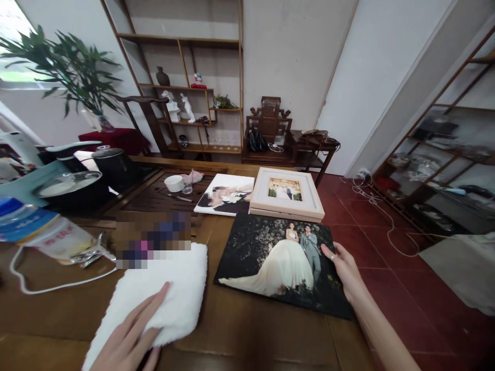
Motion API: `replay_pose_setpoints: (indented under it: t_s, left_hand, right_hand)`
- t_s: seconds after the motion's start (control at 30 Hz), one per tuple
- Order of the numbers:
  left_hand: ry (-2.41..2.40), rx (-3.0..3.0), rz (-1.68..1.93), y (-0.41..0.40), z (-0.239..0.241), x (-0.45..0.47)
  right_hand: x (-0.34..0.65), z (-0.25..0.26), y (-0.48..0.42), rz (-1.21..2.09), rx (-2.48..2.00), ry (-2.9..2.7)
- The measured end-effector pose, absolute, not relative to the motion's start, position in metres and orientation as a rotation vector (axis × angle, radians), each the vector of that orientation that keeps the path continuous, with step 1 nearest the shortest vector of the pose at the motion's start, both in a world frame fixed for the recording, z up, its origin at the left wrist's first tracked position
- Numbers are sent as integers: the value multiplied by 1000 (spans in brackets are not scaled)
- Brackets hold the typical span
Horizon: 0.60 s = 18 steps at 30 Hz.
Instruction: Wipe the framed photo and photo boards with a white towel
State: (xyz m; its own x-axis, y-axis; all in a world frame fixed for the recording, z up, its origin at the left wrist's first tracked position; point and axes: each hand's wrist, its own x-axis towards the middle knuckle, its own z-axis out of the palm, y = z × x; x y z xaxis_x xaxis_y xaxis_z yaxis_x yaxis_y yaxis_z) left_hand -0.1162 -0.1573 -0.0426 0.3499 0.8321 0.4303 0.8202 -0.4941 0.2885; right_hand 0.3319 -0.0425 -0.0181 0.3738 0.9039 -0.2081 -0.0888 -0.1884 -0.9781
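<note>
My left hand [129, 335] lies on a fluffy white cloth [181, 293], its fingers stretched over the pile. The thumb shows below the cloth's edge, apart from the fingers. My right hand [346, 268], with a ring on the thumb, holds the right edge of a dark wedding photo panel [251, 257]. That thumb is on the printed face; the other fingers are mostly hidden behind the edge. The panel shows a couple, one in a long white gown. Its far edge is close to a stack of pale wooden picture frames [286, 208]. A white-backed photo panel [232, 178] lies beside the stack.
On the left of the wooden table [232, 335] are a blue-capped package [58, 237], a white cable [65, 283], a lidded pan [73, 188] and a black pot [112, 162]. A white bowl [174, 183] sits on the dark tray [154, 203]. Chairs and shelves stand behind.
</note>
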Motion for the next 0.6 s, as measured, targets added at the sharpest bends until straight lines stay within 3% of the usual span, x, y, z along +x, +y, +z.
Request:
replay_pose_setpoints:
  t_s: [0.13,0.3,0.6]
  left_hand:
    - [1564,2779,966,-146,-40,-118]
    - [1552,2584,1287,-117,-22,-108]
    - [1535,2878,791,-64,5,-13]
  right_hand:
    - [326,-22,-34,1062,-1504,-877]
    - [307,-30,-18,999,-1563,-1026]
    - [279,-21,-3,546,-1911,-1572]
